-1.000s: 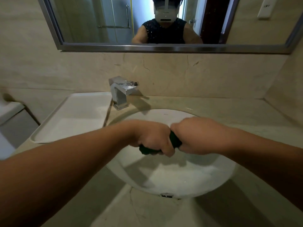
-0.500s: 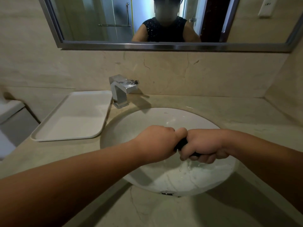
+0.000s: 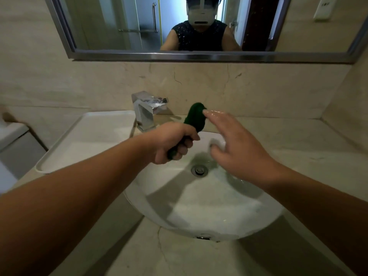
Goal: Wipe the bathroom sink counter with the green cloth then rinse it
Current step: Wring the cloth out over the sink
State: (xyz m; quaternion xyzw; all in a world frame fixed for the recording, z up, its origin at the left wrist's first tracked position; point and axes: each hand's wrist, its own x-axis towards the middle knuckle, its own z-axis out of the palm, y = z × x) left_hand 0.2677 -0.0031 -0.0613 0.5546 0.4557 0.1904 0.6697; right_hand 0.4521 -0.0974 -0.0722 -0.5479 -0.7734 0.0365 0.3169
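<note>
The green cloth (image 3: 195, 116) is twisted into a tight roll that sticks up out of my left hand (image 3: 172, 142), which is clenched around its lower part above the back of the white sink basin (image 3: 209, 208). My right hand (image 3: 237, 150) is wet and open, fingers spread, with a fingertip touching the cloth's upper end. The beige stone counter (image 3: 298, 140) surrounds the basin. The chrome faucet (image 3: 148, 109) stands just left of the cloth, and no water is seen running from it.
A white rectangular tray (image 3: 85, 140) lies on the counter to the left of the faucet. The basin's drain (image 3: 199, 170) is in view. A mirror (image 3: 119, 26) hangs on the wall above, and the counter's front edge (image 3: 179, 261) is near me.
Both hands were clenched on the cloth, twisting it over the basin. My right hand has let go and opened; my left hand has lifted the rolled cloth up toward the faucet.
</note>
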